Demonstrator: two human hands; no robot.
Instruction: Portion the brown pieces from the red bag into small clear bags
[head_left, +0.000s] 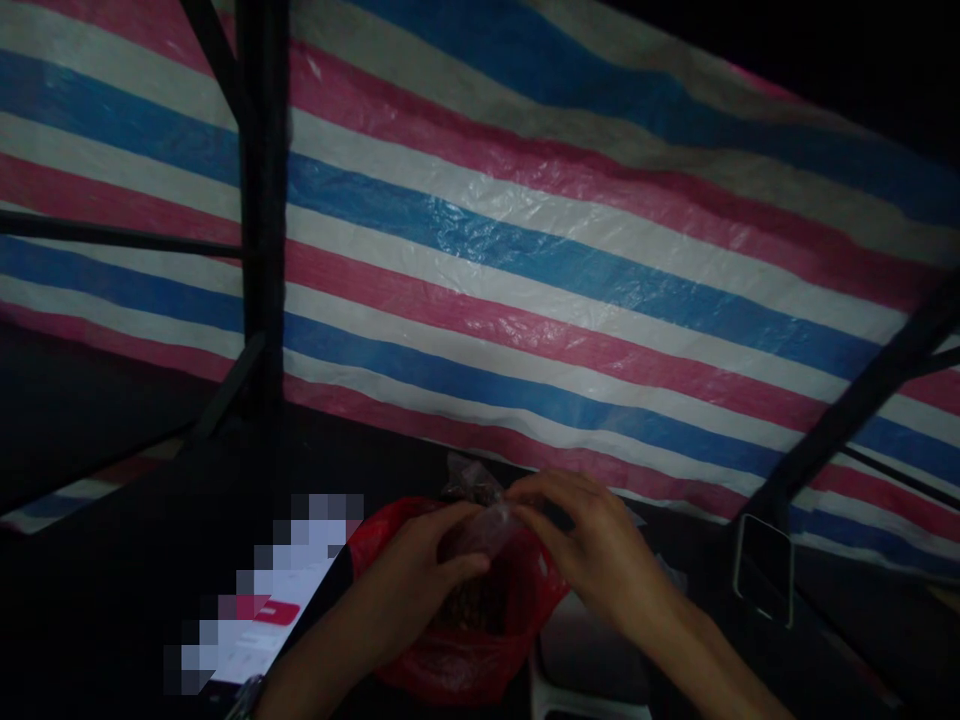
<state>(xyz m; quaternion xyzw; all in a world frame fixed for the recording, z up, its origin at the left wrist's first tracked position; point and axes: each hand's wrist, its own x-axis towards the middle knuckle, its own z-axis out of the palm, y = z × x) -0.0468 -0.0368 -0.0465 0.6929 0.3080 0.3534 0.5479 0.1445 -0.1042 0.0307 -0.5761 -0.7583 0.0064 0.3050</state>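
Dim head view, 2 bare hands low at 6 o'clock. Left hand curled, fingers closed around lower part of small clear plastic bag, thumb side pressed on its dark contents. Right hand arched from 4 o'clock, fingertips pinched on bag's top edge, touching left hand's fingers. Clear bag held upright just above mouth of red plastic bag, crumpled top sticking up toward 12 o'clock. Red bag sits open on dark surface directly under both hands, brownish stuff inside, possibly dried goods, too dark to tell. Lit phone screen at 8 o'clock of red bag, just beside left forearm, display blurred out. Metal watch band at left wrist, bottom edge. Pale flat object at 5 o'clock of red bag, partly under right forearm. Dark rectangular phone-like object at 3 o'clock, well apart from hands. Red-white-blue striped tarp fills background, black metal frame poles crossing at 10 o'clock and 3 o'clock.
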